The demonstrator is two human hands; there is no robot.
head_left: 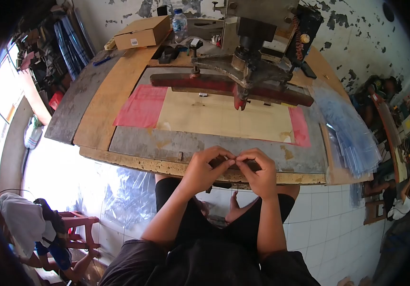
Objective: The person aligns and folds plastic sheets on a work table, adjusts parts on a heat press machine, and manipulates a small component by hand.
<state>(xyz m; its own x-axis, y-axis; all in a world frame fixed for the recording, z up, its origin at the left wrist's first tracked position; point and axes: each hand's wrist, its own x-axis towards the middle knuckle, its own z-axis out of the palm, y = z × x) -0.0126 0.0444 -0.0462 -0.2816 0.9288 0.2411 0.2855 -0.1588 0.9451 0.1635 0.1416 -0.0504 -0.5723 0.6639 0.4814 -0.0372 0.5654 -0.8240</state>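
My left hand (206,168) and my right hand (257,170) meet above the front edge of the worktable (167,164). Thumb and fingertips are pinched together on each, and the tips touch or nearly touch. Whatever lies between them is too small to make out. Beyond my hands, a pale yellow sheet (224,119) with pink ends lies flat on the grey plate (133,143). Over its back part hangs the red bar (214,83) of a metal press (250,59).
Clear plastic sheets (350,128) are stacked at the right. A cardboard box (143,32) and a water bottle (179,24) stand at the back. Two people are partly visible at the sides, near a red stool (83,226) and another bench (388,126).
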